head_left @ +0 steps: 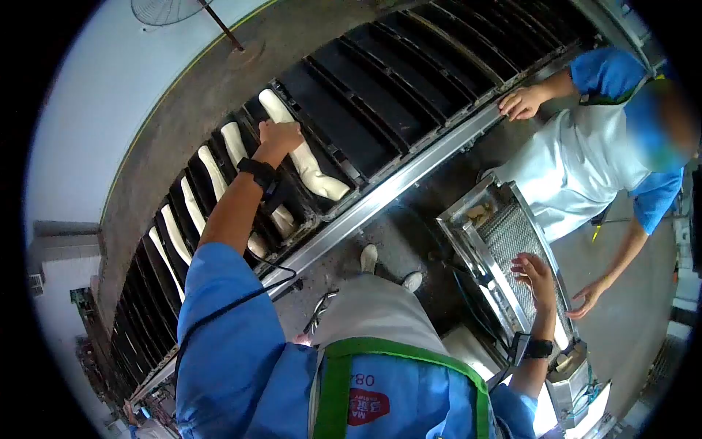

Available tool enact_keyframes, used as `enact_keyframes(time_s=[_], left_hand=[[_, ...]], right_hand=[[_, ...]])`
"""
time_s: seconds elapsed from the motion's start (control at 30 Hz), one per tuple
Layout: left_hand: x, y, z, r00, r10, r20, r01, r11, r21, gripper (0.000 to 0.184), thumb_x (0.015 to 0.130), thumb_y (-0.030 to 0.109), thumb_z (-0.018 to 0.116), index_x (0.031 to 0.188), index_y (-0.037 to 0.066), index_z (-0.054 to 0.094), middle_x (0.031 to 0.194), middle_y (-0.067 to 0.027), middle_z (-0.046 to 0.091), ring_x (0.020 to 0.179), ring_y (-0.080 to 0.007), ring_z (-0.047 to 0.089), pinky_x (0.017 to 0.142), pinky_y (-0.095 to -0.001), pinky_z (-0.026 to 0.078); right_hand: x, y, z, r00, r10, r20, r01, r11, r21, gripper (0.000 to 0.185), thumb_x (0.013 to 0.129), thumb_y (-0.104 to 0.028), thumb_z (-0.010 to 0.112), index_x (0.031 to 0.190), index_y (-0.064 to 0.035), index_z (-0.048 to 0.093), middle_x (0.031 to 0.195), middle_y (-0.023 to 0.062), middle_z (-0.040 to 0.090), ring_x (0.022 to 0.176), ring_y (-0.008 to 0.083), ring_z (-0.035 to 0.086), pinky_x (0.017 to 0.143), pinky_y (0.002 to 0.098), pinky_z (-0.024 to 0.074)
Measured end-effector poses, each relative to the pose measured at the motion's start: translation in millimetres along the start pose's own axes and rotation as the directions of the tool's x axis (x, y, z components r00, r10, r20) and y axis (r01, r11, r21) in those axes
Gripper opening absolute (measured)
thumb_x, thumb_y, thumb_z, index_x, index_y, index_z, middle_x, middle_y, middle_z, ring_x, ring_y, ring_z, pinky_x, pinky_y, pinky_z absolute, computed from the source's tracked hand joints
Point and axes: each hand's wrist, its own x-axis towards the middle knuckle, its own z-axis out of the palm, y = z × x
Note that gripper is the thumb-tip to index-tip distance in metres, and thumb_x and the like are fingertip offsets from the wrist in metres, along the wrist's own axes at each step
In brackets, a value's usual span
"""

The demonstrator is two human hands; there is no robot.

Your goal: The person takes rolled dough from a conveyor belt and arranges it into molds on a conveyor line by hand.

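My left hand [280,139] is closed over the upper part of a long cream-white piece [311,164], whose lower end bends to one side. The piece lies in a black tray slot of a long slatted conveyor [362,110]. Beside it, more long pale pieces [212,173] lie one to a slot. My right hand [537,278] hovers over a metal trough with a textured bed [504,234], its fingers apart and slightly curled, with nothing visible in them. Near that trough's lower end a pale piece [561,333] is partly visible.
A co-worker in a white apron [570,161] stands across the trough, one hand [521,102] on the conveyor's metal rail [409,157], the other hand [589,298] near the trough's edge. A fan [164,9] stands beyond the conveyor. A dark cable [227,300] crosses my left sleeve.
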Motion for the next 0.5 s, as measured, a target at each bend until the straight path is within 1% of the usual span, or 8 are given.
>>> enact_keyframes(time_s=[0.03,0.07,0.17,0.23,0.3,0.37,0.43,0.5], left_hand=[[-0.5,4.3,-9.5,0.983,-0.060,0.175,0.066,0.997,-0.028,0.027,0.072,0.029,0.048,0.094,0.014,0.054,0.090,-0.0096,0.057,0.086,-0.0279,0.052,0.076,-0.0426,0.030],[-11.4,13.3,-19.5,0.974,-0.069,0.215,0.079,0.996,-0.042,0.034,0.070,0.035,0.051,0.096,0.012,0.050,0.093,-0.0131,0.056,0.087,-0.0285,0.053,0.077,-0.0435,0.030],[-4.7,19.3,35.4,0.986,-0.135,0.103,0.150,0.975,-0.165,0.050,0.064,0.035,0.059,0.103,0.010,0.039,0.093,-0.0141,0.056,0.085,-0.0284,0.054,0.072,-0.0473,0.035],[-1.4,12.0,33.6,0.972,-0.157,0.177,0.201,0.942,-0.268,0.051,0.064,0.029,0.058,0.106,0.009,0.036,0.093,-0.0157,0.056,0.087,-0.0296,0.054,0.068,-0.0442,0.039],[-2.1,-10.2,43.4,0.995,-0.011,-0.096,-0.036,0.875,-0.482,0.048,0.064,0.025,0.057,0.104,0.008,0.038,0.087,-0.0148,0.056,0.080,-0.0266,0.056,0.064,-0.0374,0.042],[10.0,-52.0,61.1,0.998,0.063,0.003,-0.028,0.491,-0.871,0.042,0.064,0.021,0.056,0.100,0.008,0.042,0.075,-0.0091,0.054,0.066,-0.0176,0.053,0.054,-0.0280,0.041],[-12.2,-42.5,-24.3,0.954,-0.040,0.297,0.296,0.293,-0.909,0.033,0.065,0.019,0.055,0.095,0.009,0.045,0.067,-0.0019,0.047,0.056,-0.0091,0.045,0.047,-0.0210,0.036],[-18.2,-37.2,-66.9,0.965,-0.007,0.264,0.262,0.132,-0.956,0.029,0.067,0.016,0.053,0.094,0.011,0.046,0.068,0.0011,0.046,0.056,-0.0062,0.043,0.046,-0.0191,0.033]], right_hand=[[7.1,-2.3,-2.2,1.000,-0.011,0.014,0.011,1.000,-0.029,0.028,0.080,-0.023,0.049,0.098,-0.0006,0.050,0.087,0.0073,0.056,0.075,0.0135,0.054,0.062,0.0235,0.0421],[14.7,-5.9,-2.0,1.000,-0.008,0.017,0.008,1.000,-0.029,0.028,0.080,-0.023,0.049,0.098,-0.0006,0.050,0.087,0.0073,0.056,0.075,0.0135,0.054,0.062,0.0235,0.0421],[34.4,-11.5,-7.7,0.996,-0.041,0.076,0.044,0.998,-0.046,0.029,0.079,-0.023,0.050,0.097,0.0001,0.051,0.086,0.0063,0.057,0.074,0.0126,0.054,0.062,0.0230,0.0417],[45.5,-18.0,-5.8,0.997,-0.007,0.077,0.012,0.998,-0.059,0.028,0.079,-0.022,0.051,0.097,0.0005,0.051,0.086,0.0060,0.057,0.074,0.0128,0.054,0.062,0.0233,0.0422],[50.5,-22.5,1.9,0.994,-0.003,0.109,0.004,1.000,-0.011,0.028,0.079,-0.021,0.052,0.096,0.0007,0.052,0.085,0.0059,0.057,0.074,0.0127,0.053,0.062,0.0235,0.0429],[60.9,-28.2,6.9,0.979,-0.053,0.199,0.068,0.995,-0.070,0.027,0.079,-0.021,0.052,0.095,0.0004,0.053,0.083,0.0059,0.057,0.074,0.0125,0.053,0.062,0.0240,0.0436],[75.9,-40.2,16.4,0.965,-0.025,0.263,0.067,0.986,-0.153,0.027,0.078,-0.023,0.053,0.095,-0.0016,0.054,0.077,0.0026,0.055,0.069,0.0096,0.050,0.060,0.0215,0.0425],[89.3,-51.5,27.4,0.922,-0.085,0.378,0.124,0.989,-0.079,0.028,0.079,-0.024,0.052,0.096,-0.0024,0.053,0.075,0.0005,0.053,0.068,0.0073,0.048,0.060,0.0194,0.0410]])
